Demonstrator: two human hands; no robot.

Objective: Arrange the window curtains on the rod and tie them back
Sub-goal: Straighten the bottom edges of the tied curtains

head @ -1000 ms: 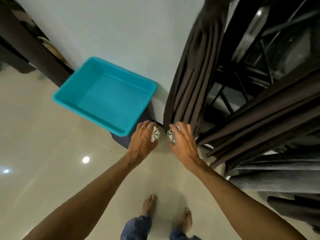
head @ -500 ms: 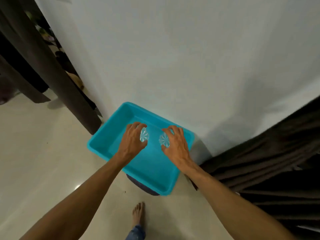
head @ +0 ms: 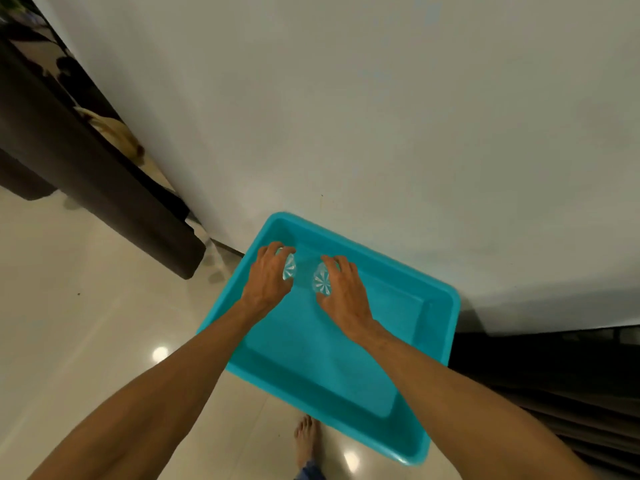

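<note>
Gripping faceted knobs (head: 322, 282), left hand (head: 268, 280) and right hand (head: 346, 296) hover over teal tub (head: 304, 362).

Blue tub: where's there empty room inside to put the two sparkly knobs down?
The blue tub has bare floor across its middle up to the near rim, and along its right wall. It is crowded only at the far-left end, where the left hand and right hand each grip a sparkly knob.

Both clear faceted pieces (head: 322, 280), half hidden under fingers (head: 341, 268); dark curtain (head: 554, 375), cut off at right edge
</note>
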